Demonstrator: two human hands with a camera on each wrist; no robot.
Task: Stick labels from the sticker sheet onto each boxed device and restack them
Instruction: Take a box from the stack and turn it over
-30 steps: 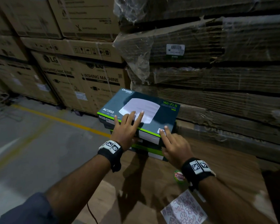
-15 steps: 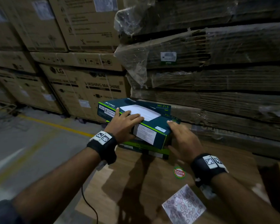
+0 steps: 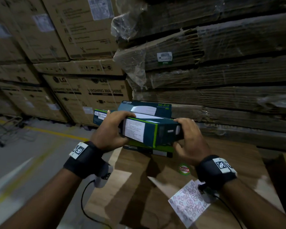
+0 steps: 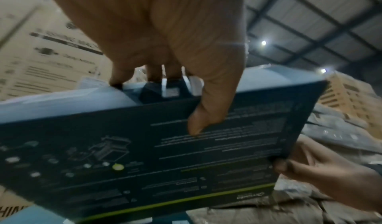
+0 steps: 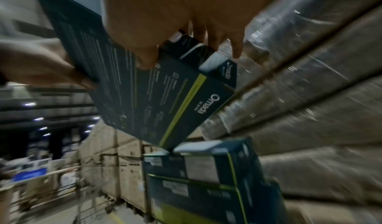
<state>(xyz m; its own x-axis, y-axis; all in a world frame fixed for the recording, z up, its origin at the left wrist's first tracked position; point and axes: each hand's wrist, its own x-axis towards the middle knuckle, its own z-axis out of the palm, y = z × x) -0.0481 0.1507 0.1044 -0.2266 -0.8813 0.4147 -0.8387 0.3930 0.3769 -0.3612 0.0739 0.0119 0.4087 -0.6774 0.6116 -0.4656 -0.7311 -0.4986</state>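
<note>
A dark teal Omada device box (image 3: 149, 132) with a green stripe hangs lifted above the stack. My left hand (image 3: 111, 129) grips its left end, thumb on the printed underside (image 4: 186, 154). My right hand (image 3: 187, 138) grips its right end (image 5: 157, 87), fingers over the top edge. Below and behind it the stack of like boxes (image 3: 144, 109) stays on the brown carton; in the right wrist view the stack (image 5: 206, 170) sits under the raised box. The sticker sheet (image 3: 188, 202) lies on the carton near my right wrist.
A brown carton (image 3: 135, 187) with a round red-green sticker (image 3: 184, 169) serves as the work surface. Wrapped flat cardboard bundles (image 3: 221, 80) rise right behind the stack. Washing machine cartons (image 3: 89, 95) stand at the left, beyond a grey floor with a yellow line (image 3: 56, 133).
The top box was lying on the stack under my flat hands a second ago. Both hands have since gripped its ends and lifted it up and toward me.
</note>
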